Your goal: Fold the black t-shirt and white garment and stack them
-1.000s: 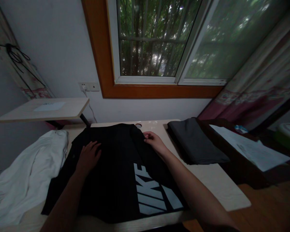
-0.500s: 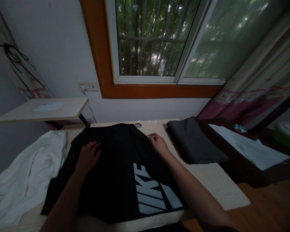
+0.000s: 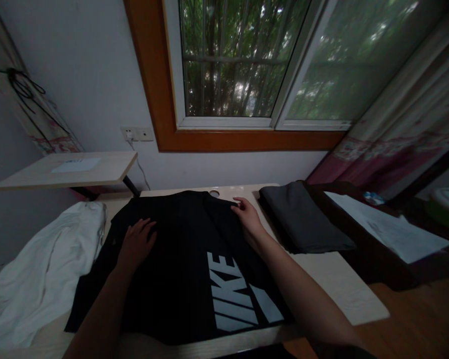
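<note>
A black shirt with large pale NIKE lettering lies spread over the light wooden table, its print near the front right. My left hand rests palm down on the left part of the shirt, fingers stretched and slightly spread. At the shirt's far right edge, my right hand has the dark cloth between thumb and fingers. The right forearm crosses over the shirt's right side and hides part of it.
White cloth lies heaped at the left, below a small raised shelf. A folded dark grey garment sits to the right. Beyond it, papers lie on a dark surface. A window is behind the table.
My right hand has shifted slightly up and to the right, and the shirt's edge there has moved outward with it. My left hand stays in place.
</note>
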Demonstrator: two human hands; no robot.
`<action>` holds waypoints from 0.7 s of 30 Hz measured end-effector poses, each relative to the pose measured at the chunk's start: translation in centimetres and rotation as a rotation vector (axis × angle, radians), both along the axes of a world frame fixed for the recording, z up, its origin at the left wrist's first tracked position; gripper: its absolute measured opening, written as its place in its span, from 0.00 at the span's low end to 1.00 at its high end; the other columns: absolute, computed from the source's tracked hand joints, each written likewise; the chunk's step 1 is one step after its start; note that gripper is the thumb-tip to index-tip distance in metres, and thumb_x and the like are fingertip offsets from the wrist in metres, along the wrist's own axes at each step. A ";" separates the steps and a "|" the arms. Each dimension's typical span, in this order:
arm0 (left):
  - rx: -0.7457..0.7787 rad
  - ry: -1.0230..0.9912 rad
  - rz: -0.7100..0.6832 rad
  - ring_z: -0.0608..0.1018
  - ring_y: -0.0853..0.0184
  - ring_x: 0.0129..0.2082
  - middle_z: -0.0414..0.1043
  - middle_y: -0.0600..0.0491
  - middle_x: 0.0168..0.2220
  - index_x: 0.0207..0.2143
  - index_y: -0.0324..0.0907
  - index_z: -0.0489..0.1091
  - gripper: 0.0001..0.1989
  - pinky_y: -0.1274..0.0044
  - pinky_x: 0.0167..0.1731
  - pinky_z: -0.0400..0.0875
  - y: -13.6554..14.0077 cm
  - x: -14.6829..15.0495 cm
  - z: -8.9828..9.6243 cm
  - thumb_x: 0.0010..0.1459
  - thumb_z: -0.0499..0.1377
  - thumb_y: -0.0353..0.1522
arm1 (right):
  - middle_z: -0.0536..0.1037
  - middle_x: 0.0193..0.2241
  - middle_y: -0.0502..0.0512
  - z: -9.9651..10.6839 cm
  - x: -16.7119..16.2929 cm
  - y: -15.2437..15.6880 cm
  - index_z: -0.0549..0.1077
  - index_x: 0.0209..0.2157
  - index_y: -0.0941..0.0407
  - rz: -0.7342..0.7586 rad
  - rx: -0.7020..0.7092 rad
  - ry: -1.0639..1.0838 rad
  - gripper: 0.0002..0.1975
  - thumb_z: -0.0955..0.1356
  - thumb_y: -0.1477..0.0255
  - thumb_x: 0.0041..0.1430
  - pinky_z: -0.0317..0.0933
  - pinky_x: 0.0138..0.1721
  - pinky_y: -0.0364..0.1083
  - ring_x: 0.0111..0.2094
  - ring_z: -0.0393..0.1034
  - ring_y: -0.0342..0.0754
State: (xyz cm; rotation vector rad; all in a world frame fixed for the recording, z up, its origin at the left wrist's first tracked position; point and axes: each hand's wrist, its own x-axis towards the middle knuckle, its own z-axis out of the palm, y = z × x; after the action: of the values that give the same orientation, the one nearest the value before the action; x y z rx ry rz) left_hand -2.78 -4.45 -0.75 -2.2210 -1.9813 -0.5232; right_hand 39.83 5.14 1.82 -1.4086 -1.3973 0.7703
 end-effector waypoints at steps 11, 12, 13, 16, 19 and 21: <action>-0.001 0.003 -0.001 0.66 0.50 0.67 0.67 0.45 0.65 0.59 0.45 0.70 0.21 0.50 0.66 0.58 0.0 0.0 0.1 0.67 0.52 0.38 | 0.73 0.52 0.65 5.9 5.6 4.6 0.74 0.55 0.56 -0.244 0.068 -0.674 0.20 0.63 0.75 0.64 0.63 0.53 0.53 0.50 0.71 0.58; -0.004 0.002 0.002 0.66 0.50 0.67 0.67 0.44 0.65 0.60 0.45 0.70 0.21 0.49 0.65 0.58 0.0 0.0 0.1 0.67 0.52 0.38 | 0.73 0.52 0.66 6.2 5.6 4.8 0.74 0.55 0.55 -0.245 0.051 -0.730 0.19 0.63 0.75 0.65 0.64 0.51 0.53 0.49 0.72 0.58; -0.008 0.000 0.004 0.66 0.50 0.67 0.67 0.44 0.65 0.60 0.45 0.70 0.21 0.49 0.65 0.58 0.0 0.0 0.0 0.67 0.52 0.38 | 0.72 0.52 0.66 6.3 5.6 4.9 0.74 0.56 0.55 -0.242 0.040 -0.777 0.19 0.62 0.75 0.66 0.64 0.49 0.53 0.47 0.72 0.59; -0.011 -0.004 0.006 0.66 0.50 0.68 0.67 0.45 0.66 0.60 0.46 0.70 0.21 0.49 0.66 0.58 0.0 0.0 0.0 0.67 0.52 0.38 | 0.71 0.53 0.67 6.4 5.5 5.2 0.73 0.58 0.54 -0.234 0.012 -0.870 0.22 0.60 0.76 0.67 0.65 0.45 0.53 0.43 0.74 0.58; -0.013 -0.002 0.009 0.66 0.50 0.68 0.67 0.46 0.66 0.60 0.47 0.70 0.21 0.49 0.66 0.57 0.0 0.0 0.1 0.67 0.52 0.38 | 0.70 0.53 0.68 5.9 5.2 5.1 0.71 0.60 0.55 -0.224 -0.001 -0.916 0.25 0.59 0.80 0.66 0.64 0.46 0.53 0.44 0.73 0.58; -0.018 0.003 0.005 0.65 0.50 0.68 0.66 0.46 0.66 0.60 0.47 0.69 0.21 0.49 0.66 0.58 0.0 0.1 0.2 0.68 0.52 0.39 | 0.70 0.54 0.70 5.5 4.9 4.9 0.72 0.60 0.57 -0.215 0.036 -0.956 0.25 0.58 0.81 0.66 0.63 0.50 0.54 0.49 0.70 0.60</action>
State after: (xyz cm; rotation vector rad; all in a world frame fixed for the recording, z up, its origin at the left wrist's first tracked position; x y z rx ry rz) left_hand -2.71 -4.45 -0.57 -2.2251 -1.9976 -0.5032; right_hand 44.75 9.99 7.27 -1.9682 -1.8793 -0.1292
